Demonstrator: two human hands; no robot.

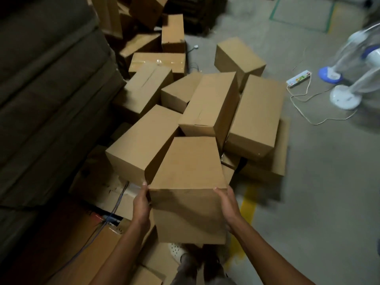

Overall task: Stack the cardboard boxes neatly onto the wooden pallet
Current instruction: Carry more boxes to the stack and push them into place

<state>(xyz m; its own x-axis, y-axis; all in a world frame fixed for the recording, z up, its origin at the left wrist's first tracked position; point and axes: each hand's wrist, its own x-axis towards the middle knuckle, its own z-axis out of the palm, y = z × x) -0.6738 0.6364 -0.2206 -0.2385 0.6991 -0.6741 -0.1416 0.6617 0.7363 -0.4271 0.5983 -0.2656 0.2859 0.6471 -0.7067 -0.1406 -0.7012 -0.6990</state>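
Note:
I carry a plain brown cardboard box [189, 167] low in the middle of the head view. My left hand [141, 202] presses flat on its left side and my right hand [228, 206] on its right side, fingers straight and pointing away from me. Just beyond it lies a loose pile of similar boxes at odd angles: a long box [209, 103] in the middle, another [257, 114] to its right, a third [141, 138] to its left. No wooden pallet is plainly visible; dark slatted shapes [197, 13] stand at the far top.
A tall dark stack [51, 99] walls off the left. Flat cardboard and blue cables [115, 204] lie at my lower left. On the concrete floor to the right are a power strip [299, 78], its white cord, and two standing fans [345, 97]. A yellow floor line [248, 202] runs beside my feet.

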